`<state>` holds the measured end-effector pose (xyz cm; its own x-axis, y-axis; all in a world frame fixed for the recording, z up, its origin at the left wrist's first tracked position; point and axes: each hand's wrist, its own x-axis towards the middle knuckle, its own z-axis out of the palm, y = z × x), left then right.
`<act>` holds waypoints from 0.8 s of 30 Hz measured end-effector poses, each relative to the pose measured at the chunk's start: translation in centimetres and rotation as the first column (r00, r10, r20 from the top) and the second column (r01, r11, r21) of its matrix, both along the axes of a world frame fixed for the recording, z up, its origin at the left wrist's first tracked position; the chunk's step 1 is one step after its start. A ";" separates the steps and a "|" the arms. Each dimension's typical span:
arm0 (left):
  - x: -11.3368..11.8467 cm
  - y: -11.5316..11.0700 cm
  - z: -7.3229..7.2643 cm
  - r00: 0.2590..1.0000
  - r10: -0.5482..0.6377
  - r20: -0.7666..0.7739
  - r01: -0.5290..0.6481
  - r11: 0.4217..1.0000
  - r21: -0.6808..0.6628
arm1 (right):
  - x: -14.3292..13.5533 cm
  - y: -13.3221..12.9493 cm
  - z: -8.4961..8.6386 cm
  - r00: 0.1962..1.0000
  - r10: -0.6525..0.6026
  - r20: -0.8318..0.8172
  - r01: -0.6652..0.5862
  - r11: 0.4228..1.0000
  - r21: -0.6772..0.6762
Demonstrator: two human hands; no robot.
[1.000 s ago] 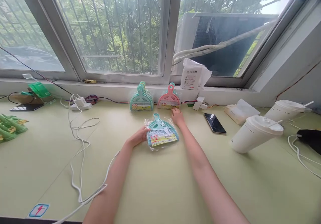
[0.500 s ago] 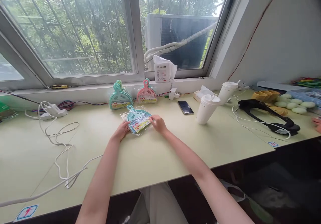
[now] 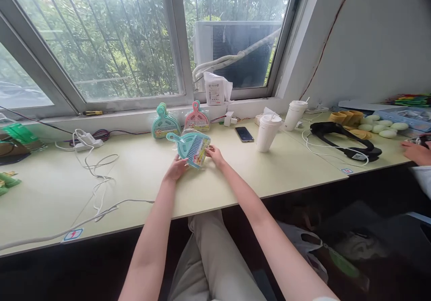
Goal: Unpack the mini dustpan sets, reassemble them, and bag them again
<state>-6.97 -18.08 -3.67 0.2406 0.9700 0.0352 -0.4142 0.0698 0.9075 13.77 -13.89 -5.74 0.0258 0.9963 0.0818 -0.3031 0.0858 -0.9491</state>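
Between my hands is a light blue mini dustpan and brush set (image 3: 190, 148) in clear wrap, tilted, its handle pointing left and away. My left hand (image 3: 178, 168) grips its lower left edge, thumb on the front. At the right edge, beside the printed label, my right hand (image 3: 214, 155) pinches it; the fingers behind are partly hidden. Behind it a stack of green dustpan sets (image 3: 164, 123) leans against the wall under the window. A pink dustpan set (image 3: 196, 117) stands just right of that stack.
To the right lie a phone (image 3: 244, 134), two white cups, the nearer cup (image 3: 268, 135) upright, and a black headset-like frame (image 3: 346, 143). White cables (image 3: 101, 175) sprawl on the left. Another person's hand (image 3: 417, 152) is at the far right.
The light blue set has been lifted and turned, its handle swinging left and its label turning to the right. Both hands still hold it. The camera view has shifted.
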 end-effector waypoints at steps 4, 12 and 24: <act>-0.2 0.2 0.0 0.983 -0.100 -0.151 0.098 0.995 -0.020 | 0.8 0.1 0.1 0.992 -0.066 -0.105 0.059 0.996 -0.069; -1.6 3.4 -1.0 0.901 0.327 -0.286 -0.352 0.935 -0.041 | 1.5 -0.4 1.6 0.998 -0.052 -0.031 0.051 0.997 -0.057; -5.0 4.1 0.0 0.504 0.835 -0.221 -0.838 0.535 0.108 | 2.9 -0.3 2.5 0.993 -0.089 -0.083 0.086 0.995 -0.041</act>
